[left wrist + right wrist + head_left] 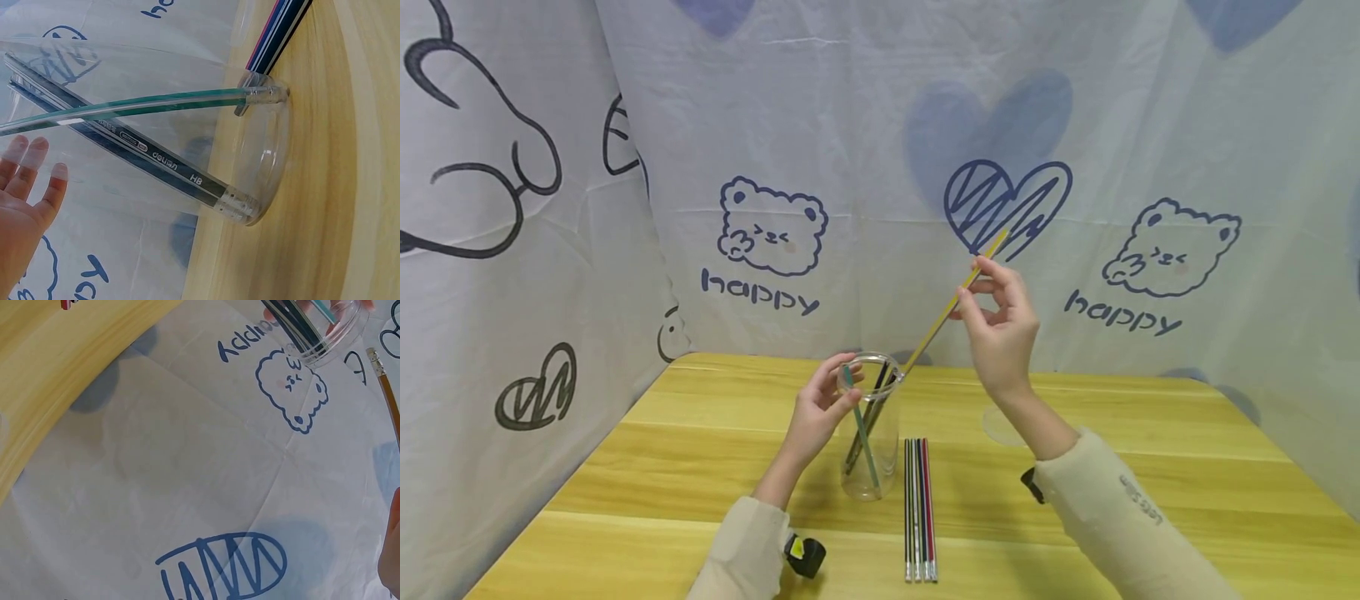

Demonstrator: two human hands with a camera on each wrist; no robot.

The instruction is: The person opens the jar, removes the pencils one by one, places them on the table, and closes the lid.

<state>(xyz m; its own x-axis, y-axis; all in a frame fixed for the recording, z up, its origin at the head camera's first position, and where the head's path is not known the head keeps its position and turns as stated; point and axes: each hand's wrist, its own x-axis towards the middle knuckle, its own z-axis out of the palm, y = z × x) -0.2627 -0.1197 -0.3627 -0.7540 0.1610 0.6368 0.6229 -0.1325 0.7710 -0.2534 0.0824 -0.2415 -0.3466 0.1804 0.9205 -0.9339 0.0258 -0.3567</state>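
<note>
Yellow pencil [942, 322], likely light, stiff, best held by its shaft: right hand [1002, 337] pinches it; left hand [818, 410] grips the jar [883, 442].

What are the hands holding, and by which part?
The right hand pinches the yellow pencil toward its upper end, away from the eraser; the left hand holds the clear jar near its mouth.
</note>
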